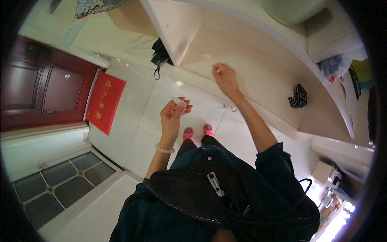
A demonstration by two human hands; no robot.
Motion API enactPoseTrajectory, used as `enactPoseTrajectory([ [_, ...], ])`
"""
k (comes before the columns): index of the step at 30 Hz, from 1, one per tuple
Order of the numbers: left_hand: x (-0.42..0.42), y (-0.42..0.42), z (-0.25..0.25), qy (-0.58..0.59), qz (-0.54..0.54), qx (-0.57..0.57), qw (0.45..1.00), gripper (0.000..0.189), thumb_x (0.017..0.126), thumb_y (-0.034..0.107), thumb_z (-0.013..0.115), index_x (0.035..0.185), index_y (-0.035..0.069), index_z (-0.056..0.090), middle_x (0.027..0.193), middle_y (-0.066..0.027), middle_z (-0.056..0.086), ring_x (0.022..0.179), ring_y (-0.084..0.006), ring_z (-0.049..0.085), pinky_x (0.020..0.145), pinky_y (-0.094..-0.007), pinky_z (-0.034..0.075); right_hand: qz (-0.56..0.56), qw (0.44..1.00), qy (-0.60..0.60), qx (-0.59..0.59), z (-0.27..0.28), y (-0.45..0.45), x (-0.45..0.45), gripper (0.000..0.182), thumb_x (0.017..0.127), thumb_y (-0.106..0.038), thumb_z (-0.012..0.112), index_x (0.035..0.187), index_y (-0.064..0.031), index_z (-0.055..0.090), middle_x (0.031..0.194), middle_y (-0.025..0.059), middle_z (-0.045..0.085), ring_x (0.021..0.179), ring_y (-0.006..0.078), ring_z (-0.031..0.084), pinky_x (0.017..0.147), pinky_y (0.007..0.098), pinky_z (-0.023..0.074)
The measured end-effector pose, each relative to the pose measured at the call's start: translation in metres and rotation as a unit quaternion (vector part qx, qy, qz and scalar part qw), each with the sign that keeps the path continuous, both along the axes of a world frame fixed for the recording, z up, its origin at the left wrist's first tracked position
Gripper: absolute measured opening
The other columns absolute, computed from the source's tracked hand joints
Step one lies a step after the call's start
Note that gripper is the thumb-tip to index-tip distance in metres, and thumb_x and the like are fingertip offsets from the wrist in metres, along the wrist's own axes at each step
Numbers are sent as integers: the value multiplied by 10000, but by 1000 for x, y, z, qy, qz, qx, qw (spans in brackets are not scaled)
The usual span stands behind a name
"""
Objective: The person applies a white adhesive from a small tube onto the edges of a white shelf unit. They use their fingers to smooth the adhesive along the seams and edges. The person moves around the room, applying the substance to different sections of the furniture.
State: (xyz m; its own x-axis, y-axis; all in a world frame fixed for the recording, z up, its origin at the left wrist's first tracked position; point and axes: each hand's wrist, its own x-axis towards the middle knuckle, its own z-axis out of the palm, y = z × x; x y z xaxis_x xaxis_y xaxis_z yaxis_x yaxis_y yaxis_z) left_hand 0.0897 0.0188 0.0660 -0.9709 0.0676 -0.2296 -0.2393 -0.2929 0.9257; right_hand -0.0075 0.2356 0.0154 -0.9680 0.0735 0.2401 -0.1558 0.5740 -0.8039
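Observation:
My left hand (173, 113), with a beaded bracelet (164, 148) at the wrist, holds a small whitish translucent item (179, 101) between thumb and fingers; its exact kind cannot be told. Over the front edge of a cream shelf (257, 78) is my right hand (224, 78), slightly blurred. Its fingers are curled, with a small pale spot at the fingertips that may be a held piece. A small flat whitish piece (207, 56) lies on the shelf just beyond that hand. A black-and-white striped cloth item (298, 96) rests at the shelf's right end.
Left of the shelf divider lies a folded black umbrella (161, 54). A red doormat (105, 103) lies before a dark red door (48, 84). Plastic bags (334, 68) sit on the upper right shelf. My feet in pink sandals (208, 129) stand on the tiled floor (145, 121).

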Motion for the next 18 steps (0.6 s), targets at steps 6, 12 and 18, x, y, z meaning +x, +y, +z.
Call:
enactPoseTrajectory([
  [6, 18, 0, 5, -52, 51, 51, 996, 238, 902, 83, 528, 1107, -37, 540, 898, -121, 621, 787, -218, 642, 711, -330, 529, 32, 980, -37, 194, -2, -5, -67, 200, 799, -135, 626, 981, -61, 589, 1059, 195, 497, 852, 375, 581, 758, 444, 485],
  [12, 27, 1, 0, -52, 63, 85, 993, 176, 895, 93, 548, 1032, -17, 555, 910, -127, 623, 768, -216, 639, 697, -326, 533, 7, 970, -48, 238, -31, 1, -87, 116, 831, -118, 568, 910, -34, 563, 934, 186, 556, 827, 356, 592, 721, 443, 485],
  [18, 30, 11, 4, -44, 46, 173, 983, 192, 902, 106, 533, 1055, -8, 544, 948, -130, 614, 814, -220, 631, 711, -332, 530, 98, 977, -153, -112, 0, -2, -45, 117, 859, -104, 532, 901, 5, 538, 759, 106, 602, 740, 201, 617, 650, 326, 478],
])
